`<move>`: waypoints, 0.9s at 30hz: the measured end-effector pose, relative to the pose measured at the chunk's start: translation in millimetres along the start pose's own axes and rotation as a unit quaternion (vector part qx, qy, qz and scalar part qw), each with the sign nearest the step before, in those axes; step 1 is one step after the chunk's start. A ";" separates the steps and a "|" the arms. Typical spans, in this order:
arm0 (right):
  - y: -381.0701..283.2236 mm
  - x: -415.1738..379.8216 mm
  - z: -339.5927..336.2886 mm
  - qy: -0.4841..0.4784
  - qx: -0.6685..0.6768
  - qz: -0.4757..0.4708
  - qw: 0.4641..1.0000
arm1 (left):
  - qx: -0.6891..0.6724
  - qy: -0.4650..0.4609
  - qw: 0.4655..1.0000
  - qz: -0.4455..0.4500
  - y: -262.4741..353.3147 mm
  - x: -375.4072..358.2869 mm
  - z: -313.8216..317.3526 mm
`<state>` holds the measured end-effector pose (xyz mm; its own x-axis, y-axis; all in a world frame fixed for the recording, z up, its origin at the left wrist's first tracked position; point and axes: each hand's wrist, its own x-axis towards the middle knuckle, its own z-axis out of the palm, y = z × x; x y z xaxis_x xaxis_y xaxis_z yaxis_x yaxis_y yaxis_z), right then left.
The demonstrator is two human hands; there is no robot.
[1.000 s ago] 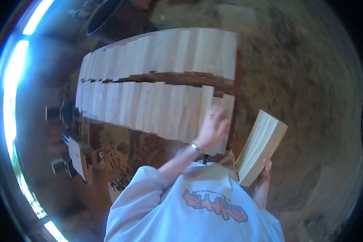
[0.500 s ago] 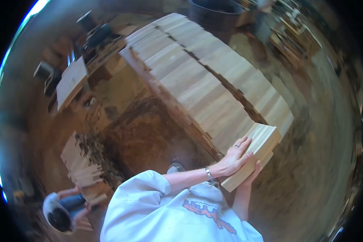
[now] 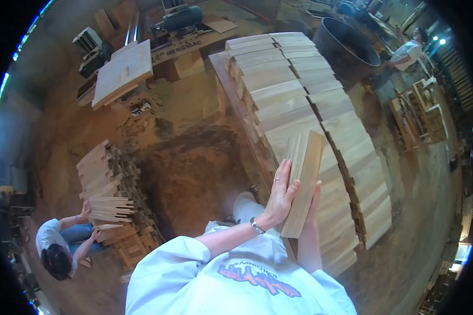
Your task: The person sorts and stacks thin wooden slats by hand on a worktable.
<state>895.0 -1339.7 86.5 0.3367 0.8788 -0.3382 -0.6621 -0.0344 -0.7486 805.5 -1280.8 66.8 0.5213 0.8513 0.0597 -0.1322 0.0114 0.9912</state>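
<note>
Wooden bundle (image 3: 309, 176): just right of centre, slanting, between both hands.
Left hand (image 3: 276, 205): fingers gripping the bundle's left side.
Right hand (image 3: 312, 210): fingers gripping its right side, partly hidden.
Board rows (image 3: 281, 100): upper centre to lower right.
Co-worker (image 3: 51, 239): lower left.

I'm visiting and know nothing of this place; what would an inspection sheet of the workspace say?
Surface: two rows of wooden pieces, dark gap between.
Job's things: wooden bundle, held in both hands.
Clutter: small block on a pale tabletop.
Hands: left hand and right hand, fingers on opposite sides of the bundle.
Cables: nothing seen.
Surroundings: dark tub; co-worker at left, hands at wooden strips; another person at upper right.
</note>
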 end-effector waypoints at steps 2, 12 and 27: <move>-11.3 38.7 12.0 -0.032 0.000 0.037 0.999 | -0.019 0.025 1.000 0.001 0.4 33.7 -12.7; -78.1 267.4 89.1 -0.097 -0.081 0.084 0.988 | -0.044 0.126 0.991 0.031 21.6 248.5 -81.9; -108.5 579.8 198.9 0.001 -0.183 0.163 0.970 | -0.065 0.243 0.968 0.011 -12.2 533.1 -204.0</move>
<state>1028.9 -731.8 85.0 0.1522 0.7920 -0.5913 -0.4524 -0.4761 -0.7541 913.1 -720.1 62.4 0.0639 0.9979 -0.0134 -0.2608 0.0297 0.9649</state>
